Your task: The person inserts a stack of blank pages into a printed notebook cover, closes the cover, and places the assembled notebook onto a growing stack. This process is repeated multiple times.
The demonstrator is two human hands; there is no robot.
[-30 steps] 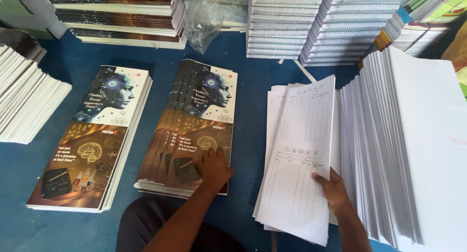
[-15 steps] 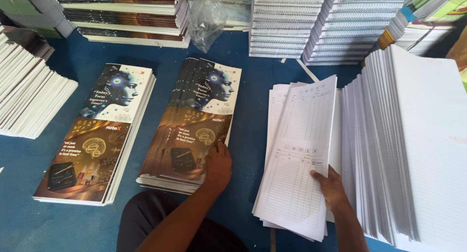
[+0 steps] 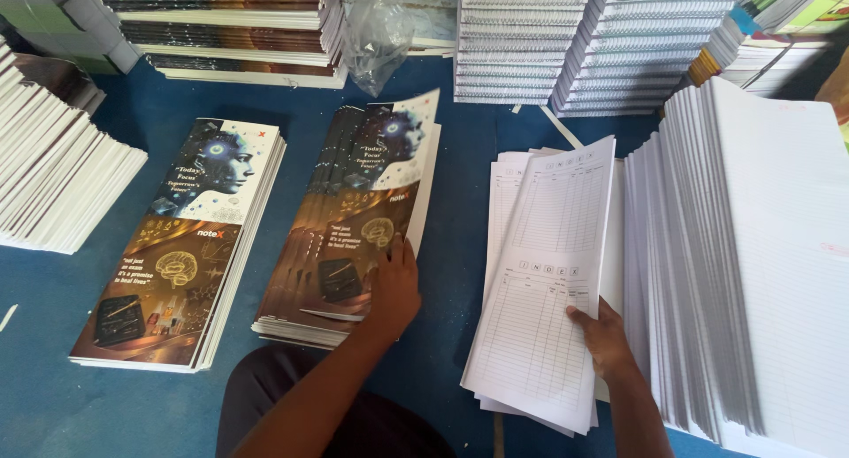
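Your left hand [image 3: 395, 286] presses flat, fingers spread, on the fanned covers [image 3: 354, 219]; your right hand [image 3: 604, 334] pinches the index sheets [image 3: 548, 272] by their lower edge.

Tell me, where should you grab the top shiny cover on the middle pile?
Probably at its near right corner, coming from the right. The top cover lies flat on a fanned stack, its right edge overhanging free, and the left hand already rests there, fingers on top.
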